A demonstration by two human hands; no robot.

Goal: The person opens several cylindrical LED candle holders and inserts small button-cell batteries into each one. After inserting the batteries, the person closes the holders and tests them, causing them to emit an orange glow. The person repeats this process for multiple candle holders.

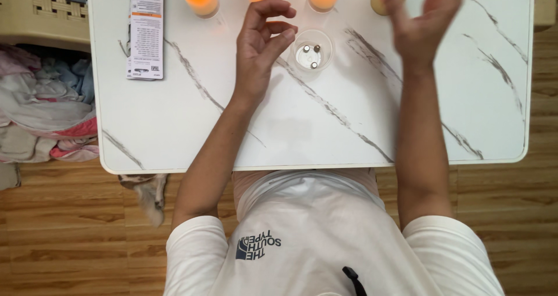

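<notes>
Neither hand gripped anything: left hand (263, 40) hovered half-curled beside the clear cup (313, 52) of small batteries; right hand (423, 14) was raised, open, blurred.

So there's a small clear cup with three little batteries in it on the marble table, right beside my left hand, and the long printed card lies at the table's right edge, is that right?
Not quite. The head view shows the long printed card at the table's left edge, not the right. The rest holds: the small clear cup with three small batteries sits beside the left hand.
</notes>
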